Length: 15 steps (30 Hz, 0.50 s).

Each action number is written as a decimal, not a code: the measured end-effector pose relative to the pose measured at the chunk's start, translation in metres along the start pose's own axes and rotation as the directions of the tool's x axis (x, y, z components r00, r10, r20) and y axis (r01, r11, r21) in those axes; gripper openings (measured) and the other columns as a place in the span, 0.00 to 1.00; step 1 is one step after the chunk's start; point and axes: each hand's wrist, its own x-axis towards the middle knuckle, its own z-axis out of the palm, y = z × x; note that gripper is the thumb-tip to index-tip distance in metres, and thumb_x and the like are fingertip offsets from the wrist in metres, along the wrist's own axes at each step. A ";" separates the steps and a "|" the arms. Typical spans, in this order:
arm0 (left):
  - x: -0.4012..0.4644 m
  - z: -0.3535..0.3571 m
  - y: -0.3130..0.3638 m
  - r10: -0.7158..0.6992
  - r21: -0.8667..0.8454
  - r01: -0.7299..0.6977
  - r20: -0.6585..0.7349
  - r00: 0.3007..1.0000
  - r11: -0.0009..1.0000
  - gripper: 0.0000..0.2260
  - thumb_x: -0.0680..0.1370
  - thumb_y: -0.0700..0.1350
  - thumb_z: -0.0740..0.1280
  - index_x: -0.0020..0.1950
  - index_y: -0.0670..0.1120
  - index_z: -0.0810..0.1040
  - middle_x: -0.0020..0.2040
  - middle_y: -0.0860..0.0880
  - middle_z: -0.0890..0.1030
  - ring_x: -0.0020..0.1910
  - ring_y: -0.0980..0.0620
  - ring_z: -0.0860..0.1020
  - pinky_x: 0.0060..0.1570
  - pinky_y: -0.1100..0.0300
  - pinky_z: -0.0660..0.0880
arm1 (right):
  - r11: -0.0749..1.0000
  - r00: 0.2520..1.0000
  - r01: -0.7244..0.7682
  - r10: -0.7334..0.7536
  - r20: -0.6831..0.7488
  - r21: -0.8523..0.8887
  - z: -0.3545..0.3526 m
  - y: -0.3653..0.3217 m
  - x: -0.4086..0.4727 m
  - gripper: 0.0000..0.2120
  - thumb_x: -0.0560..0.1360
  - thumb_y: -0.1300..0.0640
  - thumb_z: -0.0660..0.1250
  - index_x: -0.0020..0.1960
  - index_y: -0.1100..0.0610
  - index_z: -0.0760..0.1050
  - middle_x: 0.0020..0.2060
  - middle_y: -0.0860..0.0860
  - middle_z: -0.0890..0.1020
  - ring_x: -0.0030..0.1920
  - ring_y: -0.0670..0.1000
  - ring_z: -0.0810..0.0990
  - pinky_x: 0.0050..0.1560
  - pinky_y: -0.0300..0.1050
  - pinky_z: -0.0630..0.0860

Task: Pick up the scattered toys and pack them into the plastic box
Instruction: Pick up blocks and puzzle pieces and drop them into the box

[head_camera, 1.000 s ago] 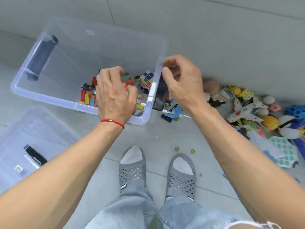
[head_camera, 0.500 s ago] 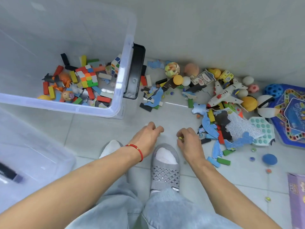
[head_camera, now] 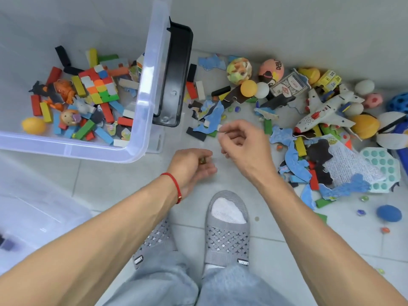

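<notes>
Grey floor tiles lay under everything, with toys spread along the wall. A moment before, both hands had been up at the plastic box. Now they were down low on the floor, just in front of the feet. That likely meant one load was dropped in and the next pick-up had begun.

The left hand was curled, and its fingers held a small dark marble. The right hand was curled too, with its finger and thumb pinched close. It may have held something tiny, but I could not tell what.

Just past the right hand lay blue puzzle pieces and more little marbles. Further toward the right were balls, wooden blocks and a white toy plane. The plastic box stood at the left, already holding blocks and small figures. Most toys were not packed yet.
</notes>
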 end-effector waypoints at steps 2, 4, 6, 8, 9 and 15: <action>-0.004 0.001 0.005 -0.144 -0.271 0.199 0.210 0.967 0.942 0.12 0.80 0.41 0.57 0.49 0.36 0.78 0.43 0.41 0.80 0.38 0.46 0.81 0.40 0.53 0.82 | 0.979 0.991 0.109 -0.094 0.097 -0.170 0.008 -0.001 -0.025 0.06 0.74 0.53 0.74 0.50 0.52 0.82 0.41 0.47 0.84 0.40 0.45 0.81 0.46 0.37 0.78; -0.006 0.003 0.004 -0.163 -0.264 0.243 0.293 0.942 0.933 0.13 0.80 0.44 0.55 0.44 0.40 0.76 0.38 0.43 0.78 0.33 0.50 0.78 0.32 0.59 0.78 | 0.921 0.968 0.239 -0.202 0.146 -0.308 0.016 0.004 -0.042 0.09 0.74 0.49 0.74 0.52 0.51 0.82 0.44 0.45 0.82 0.45 0.43 0.80 0.49 0.35 0.76; -0.004 0.006 0.005 -0.189 -0.211 0.240 0.236 0.953 0.948 0.13 0.81 0.44 0.56 0.42 0.40 0.76 0.36 0.44 0.76 0.29 0.51 0.75 0.26 0.62 0.73 | 0.929 0.971 0.229 -0.237 0.007 -0.292 0.014 0.015 -0.040 0.07 0.75 0.50 0.73 0.51 0.52 0.82 0.45 0.45 0.81 0.44 0.44 0.79 0.49 0.39 0.76; 0.000 0.003 0.007 -0.205 -0.176 0.231 0.154 0.966 0.957 0.14 0.81 0.45 0.58 0.40 0.40 0.76 0.33 0.44 0.75 0.28 0.51 0.72 0.24 0.64 0.69 | 0.916 0.961 0.190 -0.246 -0.122 -0.354 0.006 0.024 -0.021 0.09 0.76 0.51 0.71 0.54 0.51 0.81 0.49 0.47 0.80 0.45 0.46 0.78 0.49 0.46 0.77; 0.002 0.000 0.010 -0.196 -0.163 0.215 0.126 0.972 0.963 0.15 0.81 0.45 0.58 0.40 0.39 0.77 0.32 0.44 0.74 0.28 0.51 0.71 0.24 0.64 0.69 | 0.873 0.951 0.210 -0.287 -0.114 -0.441 0.003 0.028 -0.009 0.12 0.76 0.49 0.71 0.58 0.52 0.80 0.53 0.48 0.79 0.50 0.48 0.78 0.52 0.48 0.76; 0.009 -0.017 0.016 -0.133 -0.209 0.128 -0.011 0.991 0.970 0.10 0.78 0.44 0.59 0.43 0.40 0.76 0.33 0.43 0.75 0.29 0.49 0.72 0.31 0.59 0.73 | 0.380 0.889 0.436 -0.323 0.325 -0.815 0.035 0.026 0.060 0.39 0.73 0.33 0.65 0.79 0.47 0.60 0.80 0.56 0.58 0.77 0.61 0.58 0.68 0.65 0.66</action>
